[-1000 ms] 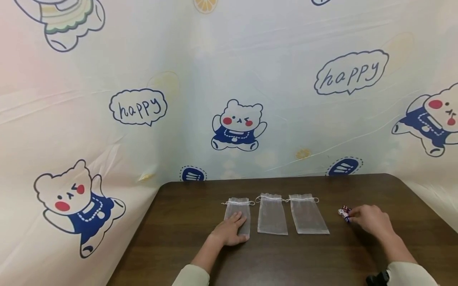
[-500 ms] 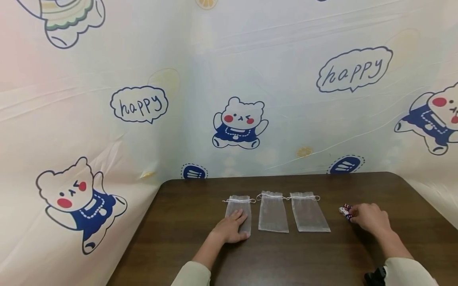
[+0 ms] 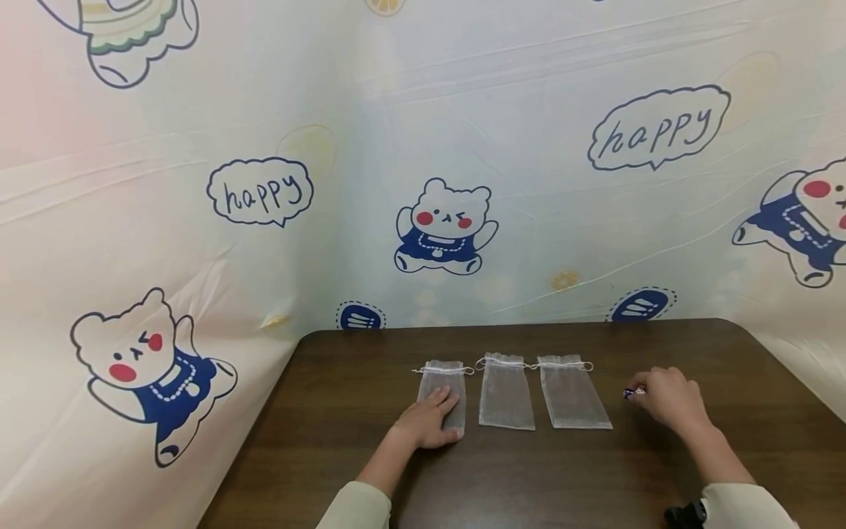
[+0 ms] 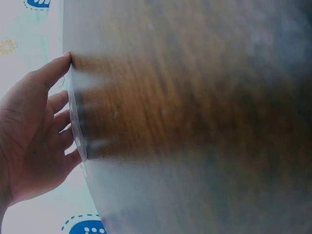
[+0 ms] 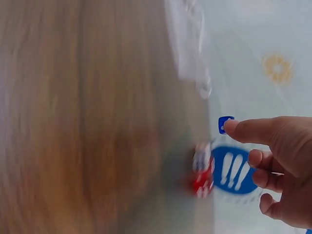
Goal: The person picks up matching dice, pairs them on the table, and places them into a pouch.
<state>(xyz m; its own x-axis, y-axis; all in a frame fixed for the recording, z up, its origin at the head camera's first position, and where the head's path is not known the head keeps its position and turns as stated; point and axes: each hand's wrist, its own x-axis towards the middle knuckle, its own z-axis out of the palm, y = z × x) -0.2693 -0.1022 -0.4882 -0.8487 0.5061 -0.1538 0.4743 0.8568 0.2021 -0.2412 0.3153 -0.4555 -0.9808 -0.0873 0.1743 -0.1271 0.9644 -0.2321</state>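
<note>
Three white mesh drawstring bags lie in a row: a left bag point(image 3: 454, 419), a middle bag point(image 3: 505, 397) and a right bag point(image 3: 575, 397). My left hand point(image 3: 429, 426) rests on the left bag with its fingers extended. To the right of the bags, my right hand point(image 3: 673, 400) pinches a blue die point(image 5: 225, 125) between thumb and forefinger, raised off the table in the right wrist view. A white die point(image 5: 201, 158) and a red die point(image 5: 202, 185) sit on the table by that hand, blurred. In the head view my fingers largely hide these dice.
The dark wooden table point(image 3: 529, 477) has rounded far corners. Behind it hangs a pale cloth point(image 3: 515, 132) printed with bears and speech bubbles. A black device point(image 3: 686, 514) is worn at my right wrist.
My right hand has shifted slightly left, with the blue die now pinched and moved left of the other dice. The left hand stays on its bag.
</note>
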